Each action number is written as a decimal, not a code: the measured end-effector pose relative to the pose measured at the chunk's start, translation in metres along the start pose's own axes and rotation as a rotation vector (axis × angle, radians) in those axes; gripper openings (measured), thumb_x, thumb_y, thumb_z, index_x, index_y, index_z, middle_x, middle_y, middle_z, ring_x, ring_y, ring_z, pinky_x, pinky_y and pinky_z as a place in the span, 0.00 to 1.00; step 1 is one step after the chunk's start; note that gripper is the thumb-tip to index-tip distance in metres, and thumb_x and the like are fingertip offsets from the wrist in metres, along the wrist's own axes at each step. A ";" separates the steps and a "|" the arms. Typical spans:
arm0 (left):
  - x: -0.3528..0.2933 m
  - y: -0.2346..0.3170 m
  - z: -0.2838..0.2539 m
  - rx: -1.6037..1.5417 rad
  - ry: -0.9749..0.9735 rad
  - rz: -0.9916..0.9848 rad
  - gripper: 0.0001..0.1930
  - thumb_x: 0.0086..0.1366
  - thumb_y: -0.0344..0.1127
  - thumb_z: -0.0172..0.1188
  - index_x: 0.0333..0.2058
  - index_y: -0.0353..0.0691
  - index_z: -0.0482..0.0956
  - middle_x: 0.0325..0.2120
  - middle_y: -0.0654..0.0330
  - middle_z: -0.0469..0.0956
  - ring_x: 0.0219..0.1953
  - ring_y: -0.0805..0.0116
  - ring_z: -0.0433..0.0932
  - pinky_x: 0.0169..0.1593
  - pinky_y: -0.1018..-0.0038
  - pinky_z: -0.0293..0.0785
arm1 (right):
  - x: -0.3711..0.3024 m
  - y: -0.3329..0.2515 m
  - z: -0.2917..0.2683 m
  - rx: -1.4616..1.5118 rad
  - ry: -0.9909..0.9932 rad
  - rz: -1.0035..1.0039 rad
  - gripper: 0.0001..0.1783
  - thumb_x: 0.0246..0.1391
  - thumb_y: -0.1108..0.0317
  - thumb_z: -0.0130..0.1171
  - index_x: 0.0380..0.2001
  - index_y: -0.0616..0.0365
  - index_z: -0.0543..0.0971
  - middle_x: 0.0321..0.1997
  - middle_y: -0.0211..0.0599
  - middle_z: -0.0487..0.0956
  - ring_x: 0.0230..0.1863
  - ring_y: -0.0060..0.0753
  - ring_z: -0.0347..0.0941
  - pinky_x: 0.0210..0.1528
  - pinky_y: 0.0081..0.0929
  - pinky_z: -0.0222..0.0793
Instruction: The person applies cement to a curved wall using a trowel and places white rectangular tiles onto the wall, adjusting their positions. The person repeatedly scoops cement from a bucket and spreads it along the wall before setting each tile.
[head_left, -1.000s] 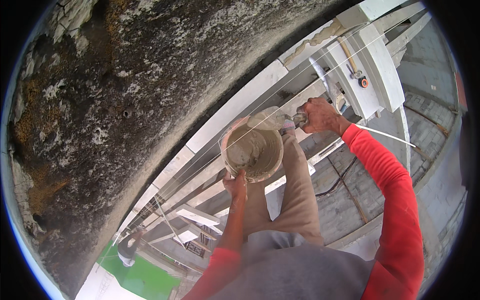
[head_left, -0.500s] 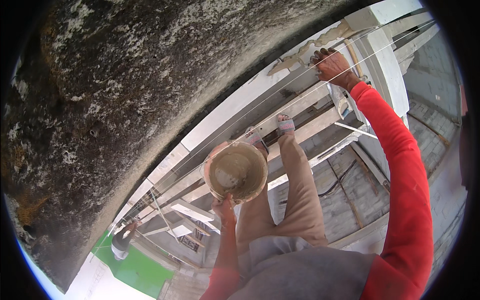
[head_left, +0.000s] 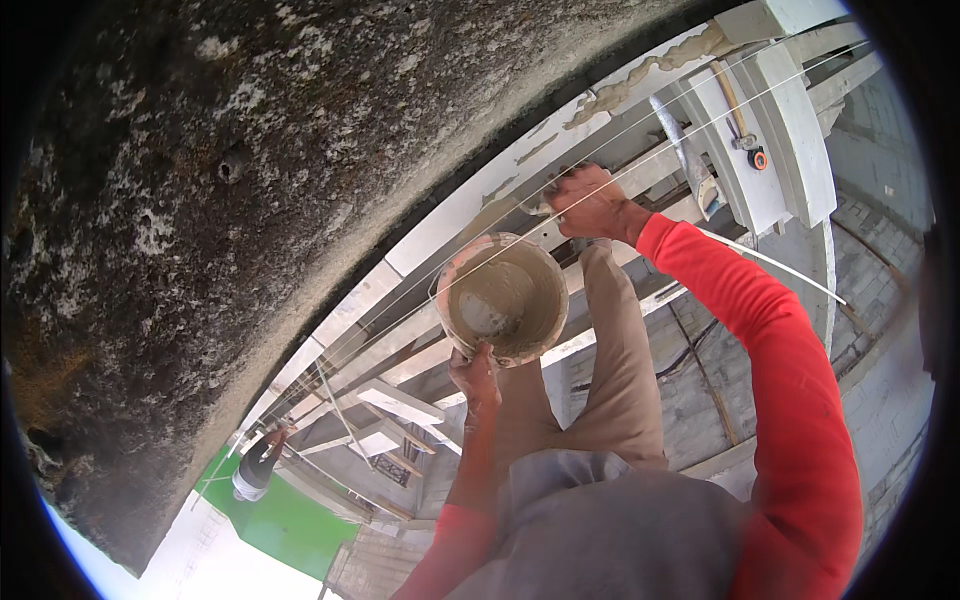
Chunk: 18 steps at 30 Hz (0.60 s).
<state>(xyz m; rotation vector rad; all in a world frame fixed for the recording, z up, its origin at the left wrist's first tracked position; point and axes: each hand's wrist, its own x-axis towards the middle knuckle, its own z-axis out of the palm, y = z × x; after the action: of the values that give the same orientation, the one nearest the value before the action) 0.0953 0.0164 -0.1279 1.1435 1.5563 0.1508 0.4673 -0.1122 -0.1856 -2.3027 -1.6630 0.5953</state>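
While clamping fingers of left hand (head_left: 476, 377) on bucket (head_left: 553, 318) and right hand (head_left: 592, 202) around apparent trowel (head_left: 537, 209), could snag string (head_left: 700, 129) at right by lifting carelessly.

Left hand (head_left: 477, 378) grips the near rim of a round bucket (head_left: 556, 300), which holds wet grey mortar (head_left: 508, 295). Right hand (head_left: 592, 202), fingers curled round a trowel (head_left: 537, 207) (blade largely hidden), is beyond the bucket, near a row of white blocks (head_left: 425, 240). Farther right: hammer (head_left: 733, 98) and round orange-black tape measure (head_left: 757, 159) on a white beam (head_left: 762, 205). Another person (head_left: 258, 468), lower left.
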 end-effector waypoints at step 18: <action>0.025 0.027 -0.018 -0.043 -0.110 0.076 0.17 0.64 0.17 0.66 0.52 0.31 0.85 0.38 0.63 0.86 0.36 0.75 0.79 0.40 0.72 0.76 | -0.045 -0.147 0.016 0.475 -0.582 0.373 0.25 0.44 0.53 0.71 0.41 0.59 0.90 0.46 0.53 0.89 0.49 0.58 0.87 0.56 0.49 0.83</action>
<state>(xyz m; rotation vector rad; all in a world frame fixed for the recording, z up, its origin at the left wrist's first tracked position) 0.0989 0.0568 -0.1212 1.1586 1.4075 0.1694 0.3236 -0.1076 -0.1299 -2.1888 -1.0803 1.6661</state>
